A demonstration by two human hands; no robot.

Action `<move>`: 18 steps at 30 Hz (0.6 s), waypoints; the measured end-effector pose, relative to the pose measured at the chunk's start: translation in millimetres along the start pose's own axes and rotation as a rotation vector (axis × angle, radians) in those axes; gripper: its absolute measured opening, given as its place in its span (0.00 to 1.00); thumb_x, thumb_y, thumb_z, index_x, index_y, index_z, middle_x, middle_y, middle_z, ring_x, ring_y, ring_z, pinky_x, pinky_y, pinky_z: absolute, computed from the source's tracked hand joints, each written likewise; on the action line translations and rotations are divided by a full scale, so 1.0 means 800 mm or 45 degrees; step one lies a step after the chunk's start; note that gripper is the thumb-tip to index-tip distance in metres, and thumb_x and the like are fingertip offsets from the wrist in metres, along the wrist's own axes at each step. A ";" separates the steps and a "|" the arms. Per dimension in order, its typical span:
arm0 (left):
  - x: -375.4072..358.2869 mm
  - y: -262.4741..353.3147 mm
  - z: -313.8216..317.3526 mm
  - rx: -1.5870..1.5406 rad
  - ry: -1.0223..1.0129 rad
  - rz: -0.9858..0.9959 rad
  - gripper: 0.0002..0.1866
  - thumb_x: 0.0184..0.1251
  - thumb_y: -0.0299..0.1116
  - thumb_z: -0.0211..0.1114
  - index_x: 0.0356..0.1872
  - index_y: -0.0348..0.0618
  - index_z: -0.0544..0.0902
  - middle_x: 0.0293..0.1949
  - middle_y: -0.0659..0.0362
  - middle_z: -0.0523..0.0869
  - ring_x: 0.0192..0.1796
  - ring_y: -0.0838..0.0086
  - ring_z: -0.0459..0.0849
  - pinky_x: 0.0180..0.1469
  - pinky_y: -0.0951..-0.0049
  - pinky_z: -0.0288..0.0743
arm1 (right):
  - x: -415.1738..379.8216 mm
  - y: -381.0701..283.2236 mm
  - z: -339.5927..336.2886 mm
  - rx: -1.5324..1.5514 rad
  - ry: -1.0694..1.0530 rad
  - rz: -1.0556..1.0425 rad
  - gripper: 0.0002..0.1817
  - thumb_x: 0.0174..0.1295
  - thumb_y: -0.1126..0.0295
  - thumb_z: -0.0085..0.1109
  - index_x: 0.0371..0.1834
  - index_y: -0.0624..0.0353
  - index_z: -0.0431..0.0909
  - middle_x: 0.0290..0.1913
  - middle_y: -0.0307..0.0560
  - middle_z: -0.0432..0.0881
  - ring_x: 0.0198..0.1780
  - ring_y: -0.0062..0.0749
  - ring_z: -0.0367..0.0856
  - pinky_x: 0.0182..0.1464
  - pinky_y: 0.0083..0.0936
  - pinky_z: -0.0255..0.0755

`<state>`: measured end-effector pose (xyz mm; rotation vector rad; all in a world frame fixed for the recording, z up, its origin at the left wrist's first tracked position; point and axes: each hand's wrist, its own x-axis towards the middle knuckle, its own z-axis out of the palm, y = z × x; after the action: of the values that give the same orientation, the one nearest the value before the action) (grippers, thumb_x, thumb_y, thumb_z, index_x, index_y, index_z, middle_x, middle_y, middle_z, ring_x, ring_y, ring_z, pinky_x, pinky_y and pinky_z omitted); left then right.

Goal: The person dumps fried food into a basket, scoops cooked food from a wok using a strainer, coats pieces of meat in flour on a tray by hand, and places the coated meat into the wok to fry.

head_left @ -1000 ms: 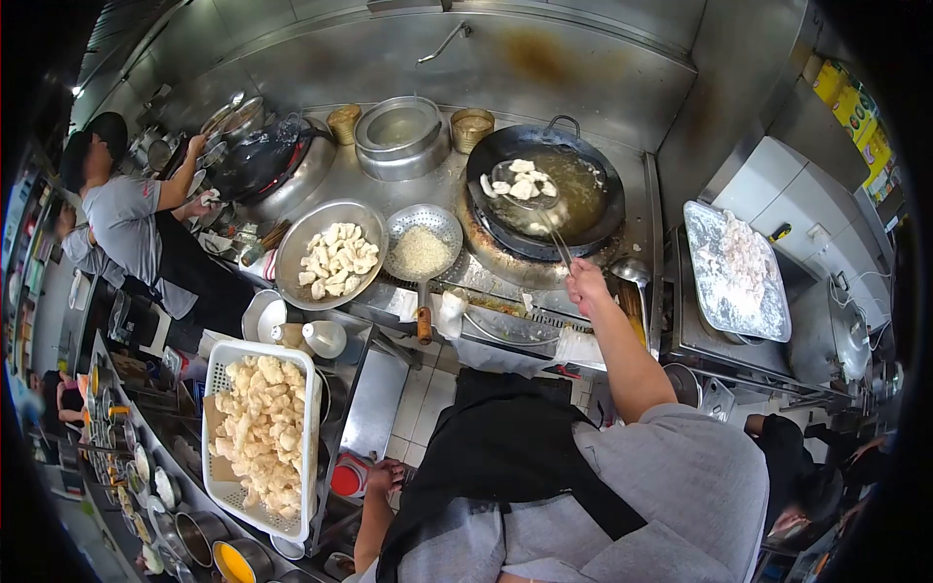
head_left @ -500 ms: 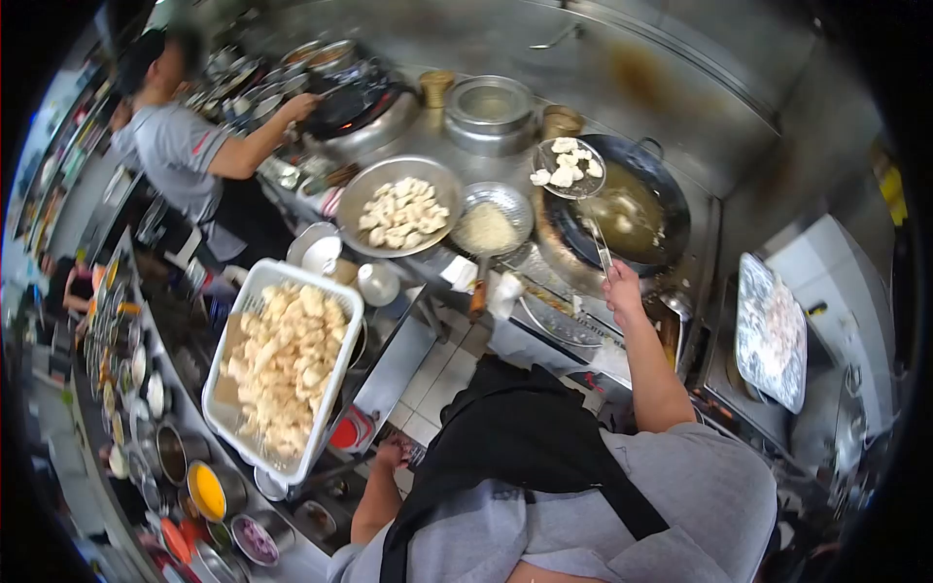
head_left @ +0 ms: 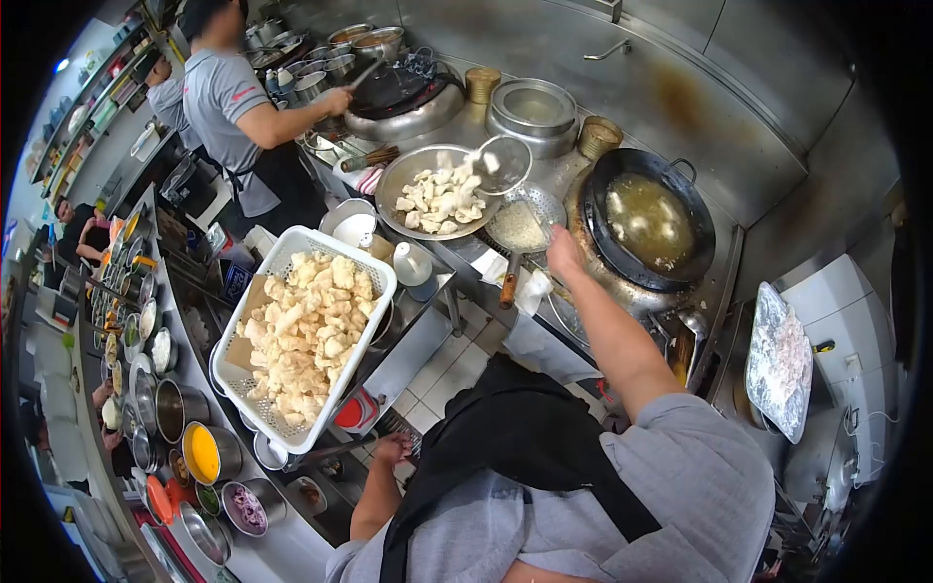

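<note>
Fried pieces are piled in a white basket at the left, on a lower shelf. Lower in the view, the left hand is seen near the person's waist; whether its fingers are curled or holding something cannot be told. Further right, a metal bowl of pale pieces stands on the counter, and a wire skimmer is held tilted over its right rim, a few pieces being tipped out. The skimmer's handle runs down and to the right into the right hand, whose fingers are closed around it. This hand is clearly the nearer one to the bowl. A perforated strainer with crumbs lies just below the skimmer, and a wok with oil stands to the right. The handle itself is thin and hard to make out.
</note>
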<state>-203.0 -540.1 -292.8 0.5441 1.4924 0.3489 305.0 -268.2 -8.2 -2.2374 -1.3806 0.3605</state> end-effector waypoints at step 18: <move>0.028 0.093 0.012 0.231 -0.171 0.079 0.15 0.62 0.27 0.53 0.50 0.49 0.78 0.39 0.63 0.85 0.34 0.75 0.80 0.36 0.65 0.76 | -0.028 0.092 -0.141 -0.035 0.341 0.198 0.15 0.65 0.64 0.44 0.53 0.45 0.74 0.42 0.61 0.82 0.46 0.60 0.80 0.48 0.52 0.72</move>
<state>-183.8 -467.4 -271.5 0.7454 1.3866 0.2213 402.6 -344.8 48.1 -2.3229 -1.0839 0.0882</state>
